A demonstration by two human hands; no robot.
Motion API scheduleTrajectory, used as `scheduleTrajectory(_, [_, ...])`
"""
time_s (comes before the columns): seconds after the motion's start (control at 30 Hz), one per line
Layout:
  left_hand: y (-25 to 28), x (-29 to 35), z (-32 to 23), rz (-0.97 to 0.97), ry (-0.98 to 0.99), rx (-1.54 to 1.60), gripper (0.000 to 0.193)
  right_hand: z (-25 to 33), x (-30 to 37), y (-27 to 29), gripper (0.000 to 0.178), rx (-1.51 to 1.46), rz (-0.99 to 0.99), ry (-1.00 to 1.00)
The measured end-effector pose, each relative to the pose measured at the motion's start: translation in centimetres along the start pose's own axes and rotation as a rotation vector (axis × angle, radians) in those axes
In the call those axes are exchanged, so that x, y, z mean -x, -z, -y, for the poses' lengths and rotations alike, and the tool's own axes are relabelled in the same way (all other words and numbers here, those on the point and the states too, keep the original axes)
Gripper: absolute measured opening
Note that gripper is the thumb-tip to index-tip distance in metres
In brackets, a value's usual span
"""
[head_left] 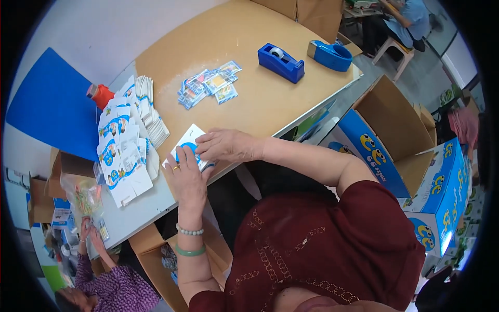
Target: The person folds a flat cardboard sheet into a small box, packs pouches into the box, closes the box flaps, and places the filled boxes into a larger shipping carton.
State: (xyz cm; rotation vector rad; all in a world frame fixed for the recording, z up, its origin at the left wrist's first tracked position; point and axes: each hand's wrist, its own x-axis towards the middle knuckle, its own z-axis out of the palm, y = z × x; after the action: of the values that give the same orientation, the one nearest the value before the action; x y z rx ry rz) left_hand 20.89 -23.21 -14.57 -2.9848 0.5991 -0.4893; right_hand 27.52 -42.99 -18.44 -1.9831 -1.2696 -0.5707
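Both my hands rest on a small white and blue flat card box (187, 143) at the near edge of the brown table (244, 36). My left hand (186, 179), with a ring and two bead bracelets on the wrist, presses its lower side. My right hand (226, 145) lies across its right part, fingers bent over it. To the left lies a spread pile of the same white and blue cards (122, 145). Farther in on the table sits a small heap of little printed packets (209, 83).
Two blue tape dispensers (281, 62) (330, 54) stand at the far side. A red bottle (101, 95) stands by the card pile. Open blue and brown cartons (395, 135) stand at my right. Another person's hands (88, 234) work at lower left; a seated person (408, 18) is far off.
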Motion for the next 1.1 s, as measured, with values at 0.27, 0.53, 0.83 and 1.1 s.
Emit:
scheduleTrajectory(0.27, [-0.2, 0.1, -0.1, 0.038, 0.007, -0.018, 0.07, -7.6, 5.0, 16.6, 0.023, 0.782, -0.606, -0.913])
scheduleTrajectory(0.53, [-0.9, 0.3, 0.2, 0.008, 0.028, 0.0, 0.06, -12.8, 8.4, 20.1, 0.029, 0.41, -0.341, -1.514])
scheduleTrajectory(0.83, [-1.9, 0.6, 0.4, -0.134, 0.012, 0.169, 0.044, -13.8, 9.7, 18.7, 0.014, -0.149, -0.859, -1.323])
scheduleTrajectory(1.1, [-1.8, 0.5, 0.2, -0.149, 0.026, 0.12, 0.042, -12.4, 10.2, 17.6, 0.017, -0.542, -1.3, -1.273])
